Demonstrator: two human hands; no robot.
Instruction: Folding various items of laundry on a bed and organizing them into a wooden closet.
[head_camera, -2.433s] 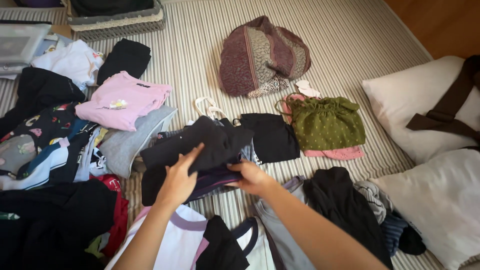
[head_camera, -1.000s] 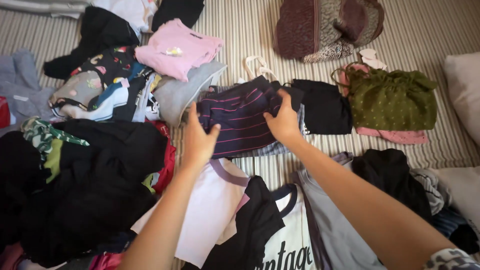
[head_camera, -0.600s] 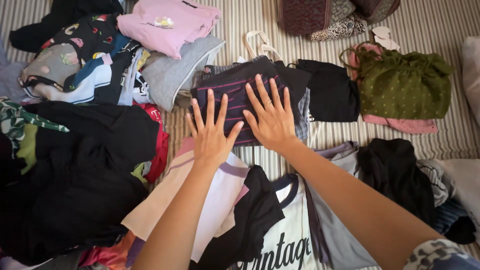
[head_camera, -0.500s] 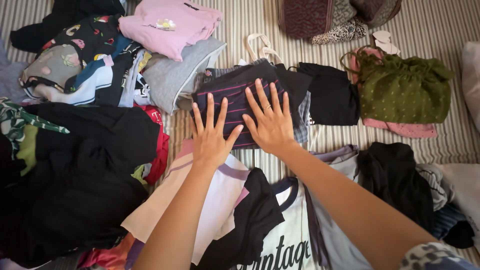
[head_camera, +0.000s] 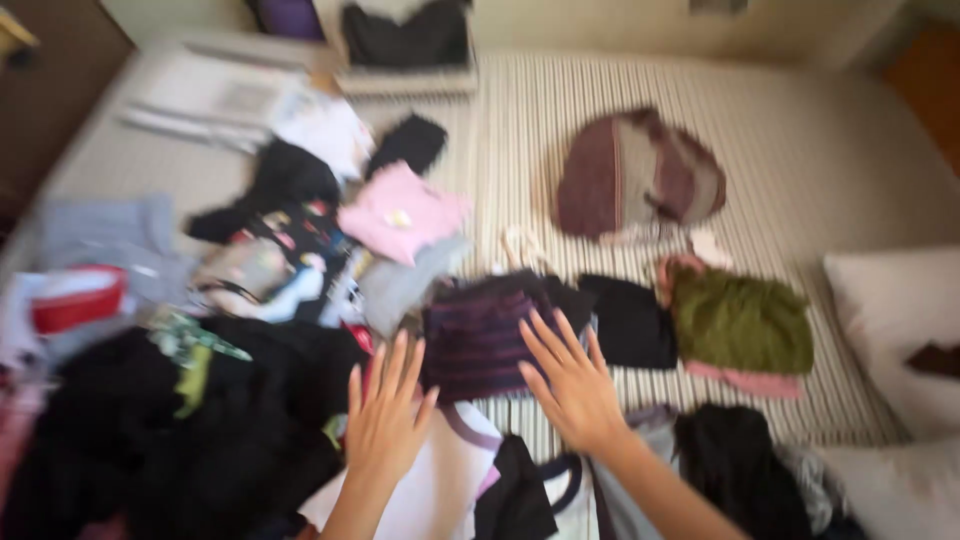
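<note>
The picture is blurred by motion. My left hand (head_camera: 385, 415) and my right hand (head_camera: 570, 378) are both spread flat with fingers apart, holding nothing. They hover at the near edge of a folded dark striped garment (head_camera: 478, 335) lying on the striped bed cover (head_camera: 780, 150). My right fingertips sit just over its right corner. My left hand is a little below and left of it, over a white and pink shirt (head_camera: 440, 485).
A large black heap (head_camera: 190, 430) lies at left. A pink folded top (head_camera: 402, 212) is above the striped garment, a black folded piece (head_camera: 630, 320) and a green bag (head_camera: 740, 320) to its right. A maroon bundle (head_camera: 635, 180) sits farther back. White pillows (head_camera: 890, 300) are at right.
Both hands have come off the striped garment, where they lay pressed flat, and drawn back toward me. The view has tilted up and pulled away, showing more of the bed.
</note>
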